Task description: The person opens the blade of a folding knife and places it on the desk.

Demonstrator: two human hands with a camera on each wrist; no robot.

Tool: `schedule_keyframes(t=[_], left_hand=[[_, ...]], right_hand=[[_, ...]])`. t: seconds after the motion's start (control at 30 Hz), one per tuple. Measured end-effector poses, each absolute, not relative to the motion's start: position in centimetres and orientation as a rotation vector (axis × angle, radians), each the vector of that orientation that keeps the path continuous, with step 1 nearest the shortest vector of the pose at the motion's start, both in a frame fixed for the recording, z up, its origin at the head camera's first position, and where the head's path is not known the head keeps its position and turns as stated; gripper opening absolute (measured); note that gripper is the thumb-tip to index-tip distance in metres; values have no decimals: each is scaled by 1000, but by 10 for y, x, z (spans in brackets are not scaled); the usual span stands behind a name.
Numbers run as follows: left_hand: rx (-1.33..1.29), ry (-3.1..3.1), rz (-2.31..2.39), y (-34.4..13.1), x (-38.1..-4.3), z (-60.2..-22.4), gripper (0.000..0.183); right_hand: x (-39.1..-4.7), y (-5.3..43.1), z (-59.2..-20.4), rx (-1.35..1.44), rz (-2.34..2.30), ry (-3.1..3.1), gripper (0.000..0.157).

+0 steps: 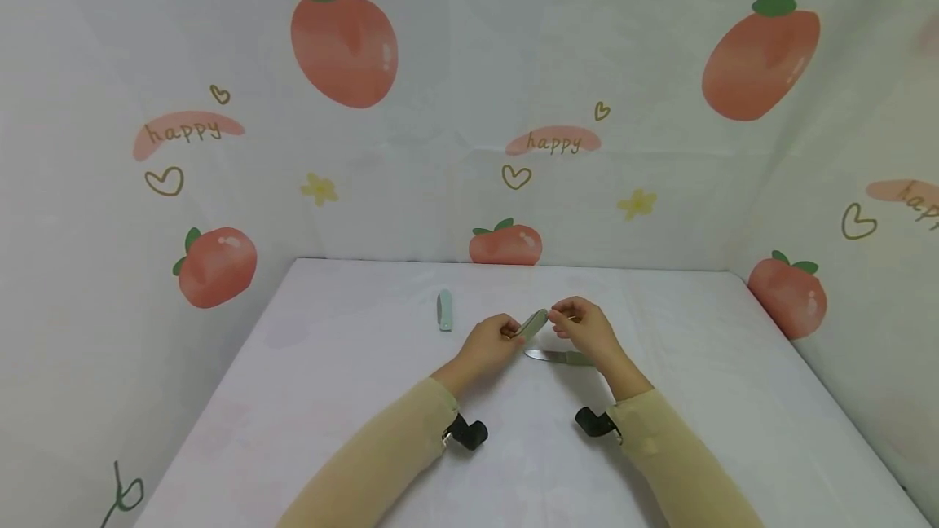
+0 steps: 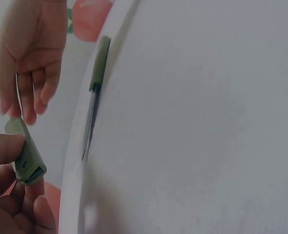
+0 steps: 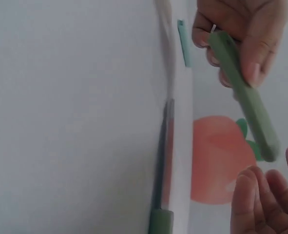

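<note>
My left hand (image 1: 490, 342) pinches a long green handle-shaped piece (image 1: 534, 324) between thumb and fingers. In the left wrist view, a slot shows in the near end of this green piece (image 2: 29, 158); its exact kind is unclear. My right hand (image 1: 588, 328) is close by the far end of the piece, its fingers loosely bent and holding nothing. A small gap separates those fingers (image 3: 246, 195) from the end in the right wrist view. Below the hands lies a knife (image 1: 561, 357) with a green handle, its blade pointing left.
A slim mint-green piece (image 1: 445, 310) lies on the table farther back, left of the hands. The white-covered table (image 1: 352, 398) meets a printed fabric backdrop (image 1: 440, 186) at its back edge. Black wrist cameras (image 1: 468, 434) sit at both sleeve cuffs.
</note>
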State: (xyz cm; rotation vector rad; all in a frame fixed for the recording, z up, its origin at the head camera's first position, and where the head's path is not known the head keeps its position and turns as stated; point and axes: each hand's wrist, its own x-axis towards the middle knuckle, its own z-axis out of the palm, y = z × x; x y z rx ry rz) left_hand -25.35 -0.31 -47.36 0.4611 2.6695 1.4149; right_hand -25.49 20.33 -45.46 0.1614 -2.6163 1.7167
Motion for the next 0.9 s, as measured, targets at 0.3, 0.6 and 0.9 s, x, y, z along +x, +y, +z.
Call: schedule_keyframes(t=[0.3,0.6,0.9], left_hand=[[452,2599,1474,0,-245,-467,15],[486,2600,1449,-2,-239,-463,16],[714,2686,1354,-8,-237,-463,15]], right_hand=[[-253,197,-460,233,1850,-2546,34],[-247,194,-462,267,2059,-2463,35],[-243,194,-459,410,2055,-2486,35]])
